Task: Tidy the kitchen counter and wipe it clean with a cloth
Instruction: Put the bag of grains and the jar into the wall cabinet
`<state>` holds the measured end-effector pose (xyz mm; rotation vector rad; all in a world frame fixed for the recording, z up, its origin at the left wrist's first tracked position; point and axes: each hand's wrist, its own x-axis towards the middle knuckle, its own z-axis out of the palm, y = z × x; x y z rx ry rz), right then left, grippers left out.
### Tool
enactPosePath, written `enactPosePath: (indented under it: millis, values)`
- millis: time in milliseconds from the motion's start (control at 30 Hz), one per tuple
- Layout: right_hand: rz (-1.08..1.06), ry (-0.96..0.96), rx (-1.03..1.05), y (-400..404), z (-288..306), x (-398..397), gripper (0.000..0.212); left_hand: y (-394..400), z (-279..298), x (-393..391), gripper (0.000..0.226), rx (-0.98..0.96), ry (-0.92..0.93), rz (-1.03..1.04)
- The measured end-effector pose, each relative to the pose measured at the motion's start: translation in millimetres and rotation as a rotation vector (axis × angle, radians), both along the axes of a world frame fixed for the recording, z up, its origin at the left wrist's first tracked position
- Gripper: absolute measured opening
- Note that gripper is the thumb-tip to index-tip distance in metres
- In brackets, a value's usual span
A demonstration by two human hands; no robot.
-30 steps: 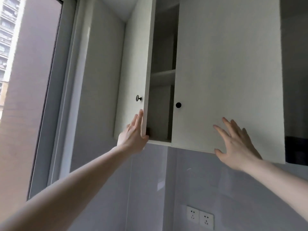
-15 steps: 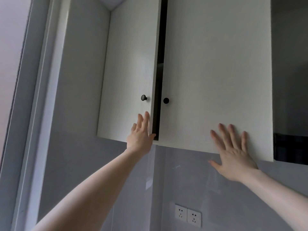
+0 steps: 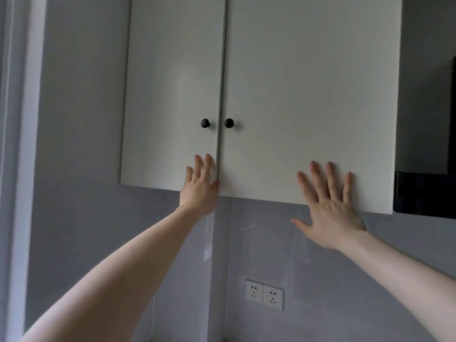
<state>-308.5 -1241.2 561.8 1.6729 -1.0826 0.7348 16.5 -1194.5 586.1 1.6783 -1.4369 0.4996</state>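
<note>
A white wall cabinet hangs above me with both doors closed, only a thin seam between them. My left hand (image 3: 200, 185) presses flat, fingers straight, on the lower right corner of the left door (image 3: 172, 82), just below its black knob (image 3: 205, 123). My right hand (image 3: 328, 208) lies spread and flat on the lower edge of the right door (image 3: 311, 82), whose black knob (image 3: 229, 123) sits beside the seam. The counter and any cloth are out of view.
A grey tiled wall (image 3: 246, 243) runs below the cabinet, with a double white socket (image 3: 264, 294). A black appliance (image 3: 425, 193) juts out right of the cabinet. A window frame (image 3: 17, 144) stands at the far left.
Both cabinet doors swung shut under my hands: the wide gap showing the shelves narrowed to a slit, then closed. My view shifted right, away from the window.
</note>
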Motion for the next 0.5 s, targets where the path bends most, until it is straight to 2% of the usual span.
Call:
enactPosePath:
  millis: [500]
  values:
    - [-0.005, -0.038, 0.099, 5, -3, 3, 0.119, -15, -16, 23, 0.076, 0.097, -0.009, -0.007]
